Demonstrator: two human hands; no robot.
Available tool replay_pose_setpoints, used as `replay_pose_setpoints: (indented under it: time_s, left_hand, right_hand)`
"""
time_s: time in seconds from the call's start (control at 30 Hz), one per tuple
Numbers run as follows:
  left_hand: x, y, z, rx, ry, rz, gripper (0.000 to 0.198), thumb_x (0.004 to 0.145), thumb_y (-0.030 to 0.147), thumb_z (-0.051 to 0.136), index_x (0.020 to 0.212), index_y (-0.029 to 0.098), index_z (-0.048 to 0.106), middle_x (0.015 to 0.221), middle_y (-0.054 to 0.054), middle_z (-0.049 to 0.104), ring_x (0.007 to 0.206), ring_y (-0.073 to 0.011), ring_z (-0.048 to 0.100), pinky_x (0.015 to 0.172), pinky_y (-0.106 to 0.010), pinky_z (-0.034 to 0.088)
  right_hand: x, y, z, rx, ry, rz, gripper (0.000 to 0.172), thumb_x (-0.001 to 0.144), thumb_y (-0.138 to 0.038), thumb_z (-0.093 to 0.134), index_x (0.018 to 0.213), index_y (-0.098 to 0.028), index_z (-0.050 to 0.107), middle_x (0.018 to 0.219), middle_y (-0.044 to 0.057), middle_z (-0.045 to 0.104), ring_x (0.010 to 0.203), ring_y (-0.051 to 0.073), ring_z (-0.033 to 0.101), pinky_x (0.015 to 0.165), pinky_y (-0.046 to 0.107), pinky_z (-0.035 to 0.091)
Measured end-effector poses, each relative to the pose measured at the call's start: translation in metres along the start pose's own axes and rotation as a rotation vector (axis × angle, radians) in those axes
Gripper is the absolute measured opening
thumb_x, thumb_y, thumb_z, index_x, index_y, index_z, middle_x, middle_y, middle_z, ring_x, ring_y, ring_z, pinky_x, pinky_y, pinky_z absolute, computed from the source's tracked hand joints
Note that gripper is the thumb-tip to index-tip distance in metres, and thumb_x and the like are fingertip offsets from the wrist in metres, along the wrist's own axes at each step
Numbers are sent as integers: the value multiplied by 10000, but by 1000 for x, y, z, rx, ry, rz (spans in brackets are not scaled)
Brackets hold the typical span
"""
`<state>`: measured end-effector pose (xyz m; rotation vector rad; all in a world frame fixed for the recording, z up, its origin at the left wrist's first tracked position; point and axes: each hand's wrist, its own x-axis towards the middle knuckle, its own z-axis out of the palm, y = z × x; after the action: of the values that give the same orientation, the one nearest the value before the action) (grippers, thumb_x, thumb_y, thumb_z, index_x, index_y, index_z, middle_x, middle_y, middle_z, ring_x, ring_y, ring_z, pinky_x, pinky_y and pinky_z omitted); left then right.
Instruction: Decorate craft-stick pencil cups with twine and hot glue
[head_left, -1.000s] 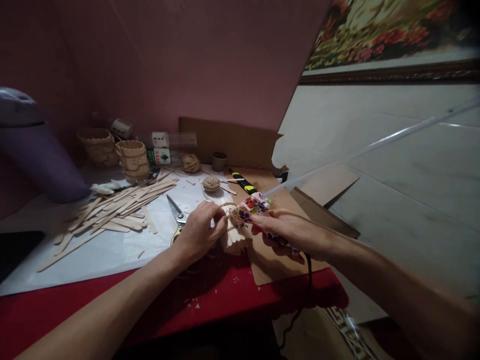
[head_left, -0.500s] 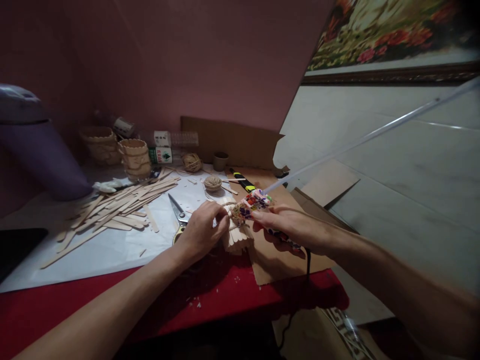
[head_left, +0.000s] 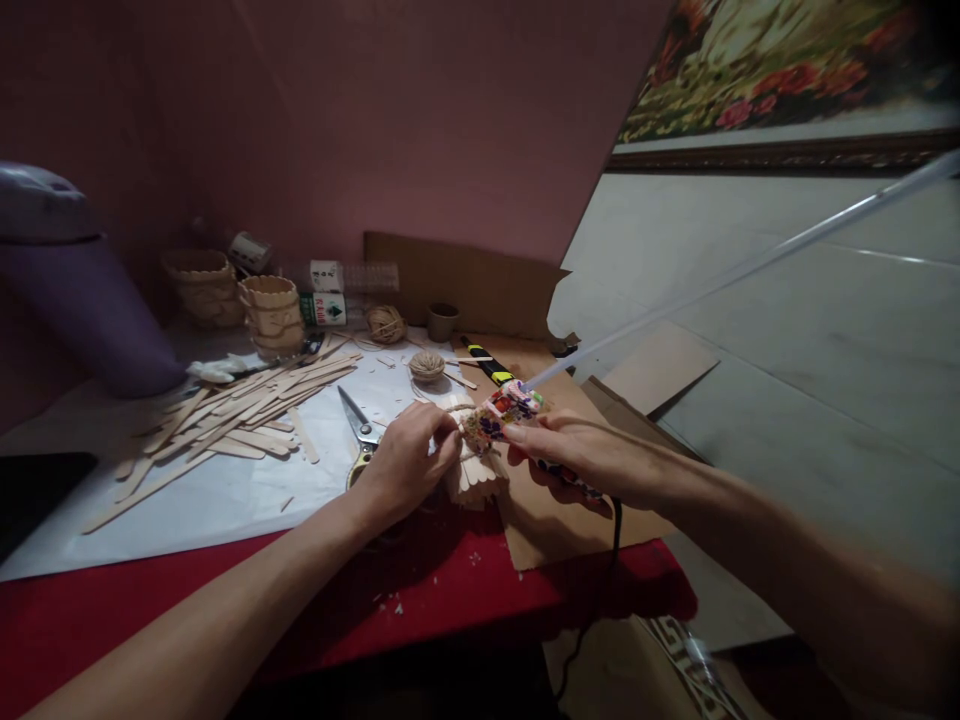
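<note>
My right hand [head_left: 581,455] is wrapped round a glue gun [head_left: 504,412] with a flowered casing; a long clear glue stick [head_left: 735,268] juts from its back toward the upper right. The gun's tip points left at a small holder built of wooden craft sticks [head_left: 474,477] standing on the table. My left hand [head_left: 409,462] rests against that holder's left side, fingers curled and pinching a thin cord or stick at its rim; I cannot make out which. A black cable [head_left: 616,522] hangs down from the gun.
Scissors [head_left: 358,430] lie just left of my left hand on white paper [head_left: 217,495]. A heap of loose craft sticks [head_left: 232,415] spreads further left. Finished stick cups [head_left: 271,315], twine balls [head_left: 427,365], a utility knife [head_left: 487,365] and cardboard [head_left: 547,515] sit behind and right.
Both hands stay on the holder and glue gun. The view has drifted slightly; the glue stick's far end sits a little higher than a second ago.
</note>
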<state>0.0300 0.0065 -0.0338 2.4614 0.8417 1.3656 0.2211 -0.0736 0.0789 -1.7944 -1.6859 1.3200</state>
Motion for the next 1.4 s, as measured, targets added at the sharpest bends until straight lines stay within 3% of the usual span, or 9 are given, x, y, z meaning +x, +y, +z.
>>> replay_pose_setpoints:
  time_s: [0.37,0.57,0.8,1.0,1.4]
  left_hand:
    - [0,-1,1,-5,3,1,141,844,110,541,728,189,556,711,-20,606,674,-152,542,641,-296,448]
    - [-1,-1,2,0,17,21,152,849,105,534,723,188,550,702,-19,598,666,-153,532,639,-296,443]
    - [-1,-2,3,-7,9,4,148,844,101,540,727,191,551,707,-17,595,674,-154,529,652,-300,447]
    - [-2,-3,4,-11,26,22,142,847,103,536,732,185,553,704,-21,595,669,-153,525,646,-297,444]
    - [-1,-2,4,-4,31,32,140,859,109,550,738,178,560,701,-18,599,659,-147,525,637,-284,433]
  right_hand:
    - [2,10,6,26,18,-69,449,928,-613,486,813,-186,562,577,-30,505,427,75,447,332,171,292]
    - [-4,-3,14,17,50,-62,402,953,-513,473,706,-198,492,542,-39,466,421,66,392,359,178,277]
    - [-7,-8,19,42,66,-3,401,970,-502,436,723,-194,510,545,-52,414,422,64,350,375,186,268]
    - [-6,-4,22,143,87,83,386,956,-538,461,788,-197,528,542,-50,447,418,72,384,377,186,269]
    - [-7,17,22,495,4,92,420,929,-604,505,917,-188,556,590,-66,466,386,46,364,317,151,257]
